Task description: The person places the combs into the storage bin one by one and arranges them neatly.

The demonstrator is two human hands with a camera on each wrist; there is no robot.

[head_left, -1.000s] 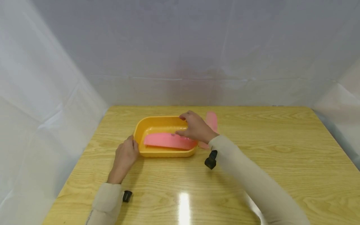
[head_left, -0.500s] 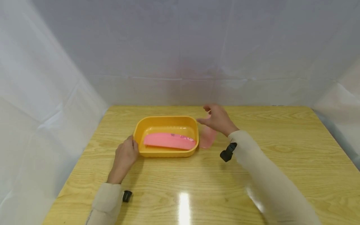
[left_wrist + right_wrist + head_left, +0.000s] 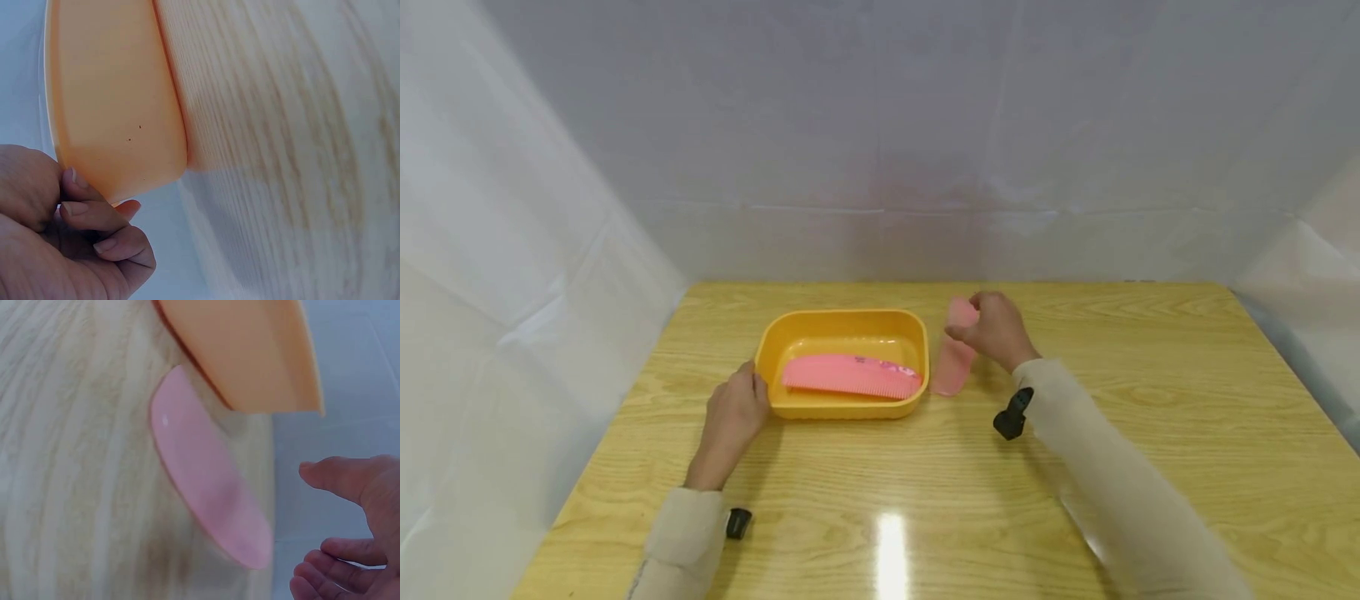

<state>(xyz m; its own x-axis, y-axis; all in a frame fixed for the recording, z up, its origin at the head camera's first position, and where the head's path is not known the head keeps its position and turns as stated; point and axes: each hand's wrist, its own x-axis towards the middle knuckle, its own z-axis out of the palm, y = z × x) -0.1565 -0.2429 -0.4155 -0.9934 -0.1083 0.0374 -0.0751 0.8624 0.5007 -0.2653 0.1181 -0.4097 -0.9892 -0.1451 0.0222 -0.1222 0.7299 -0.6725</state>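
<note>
A yellow plastic basin (image 3: 842, 411) stands on the wooden table. In it lies a pink comb (image 3: 850, 375), its teeth toward the near side. My left hand (image 3: 737, 412) grips the basin's left rim; in the left wrist view its thumb and fingers (image 3: 94, 215) pinch the rim at a corner. To the right of the basin, a smooth, flat pink oblong piece (image 3: 955, 367) with rounded ends lies on the table. Over its far end is my right hand (image 3: 997, 331), thumb apart from the fingers. The right wrist view shows nothing between that hand's thumb and fingers.
The wooden table (image 3: 865, 483) reaches back to a pale sheet wall (image 3: 880, 150), with another sheet at the left side (image 3: 497, 333). Black camera mounts (image 3: 1012, 414) hang at both wrists.
My right hand has moved from above the basin, away from the comb, to the right and over the far end of the pink oblong piece. The left hand and basin stay put.
</note>
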